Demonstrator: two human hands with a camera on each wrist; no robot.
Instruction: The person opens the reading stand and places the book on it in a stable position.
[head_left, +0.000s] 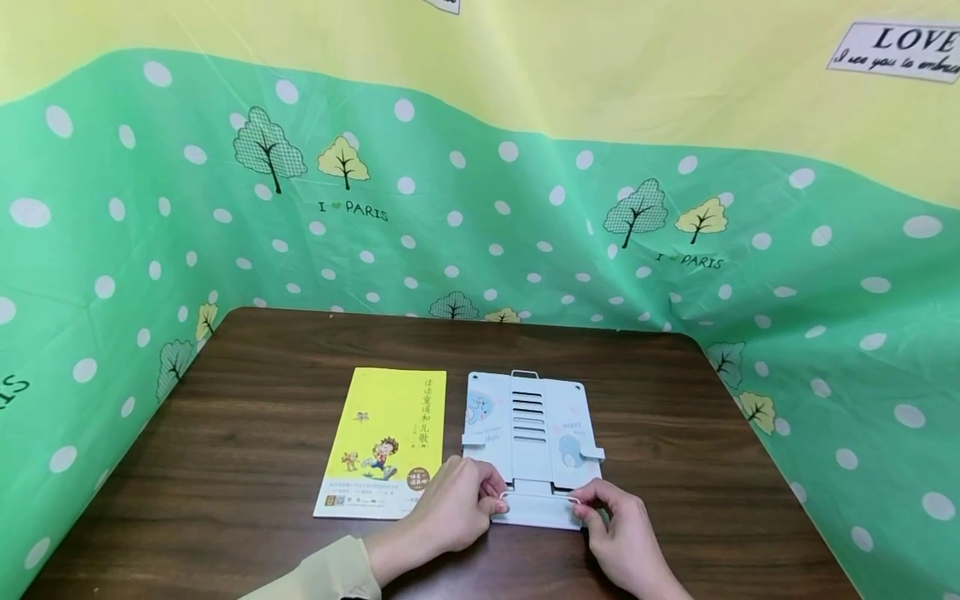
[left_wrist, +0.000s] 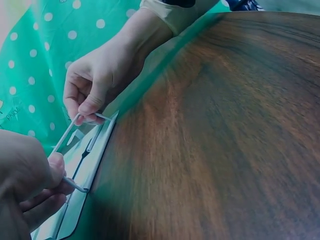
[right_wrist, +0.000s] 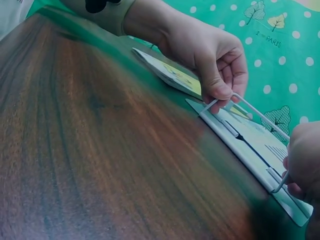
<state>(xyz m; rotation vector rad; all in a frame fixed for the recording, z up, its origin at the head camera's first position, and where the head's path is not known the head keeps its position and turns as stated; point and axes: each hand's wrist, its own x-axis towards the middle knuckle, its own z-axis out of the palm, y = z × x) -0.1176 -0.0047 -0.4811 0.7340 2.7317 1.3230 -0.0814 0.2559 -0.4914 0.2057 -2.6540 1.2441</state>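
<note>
A pale blue folding book stand [head_left: 551, 425] with cartoon prints and a column of slots lies flat on the table. Along its near edge, a white wire bracket [left_wrist: 65, 134] is raised from the plate. My left hand [head_left: 459, 502] pinches one corner of this bracket between thumb and fingers. At the opposite corner, my right hand [head_left: 621, 533] pinches the wire in the same way. Both wire ends meet the stand's front strip [head_left: 536, 512]. Small side clips [head_left: 592, 453] stick out from the plate, and a wire loop [head_left: 525, 374] shows at its far edge.
To the left of the stand lies a yellow book [head_left: 382, 433] with a cartoon child on its cover. The dark wooden table [head_left: 247, 400] has rounded far corners. Green and yellow printed cloth [head_left: 465, 192] hangs around its back and sides.
</note>
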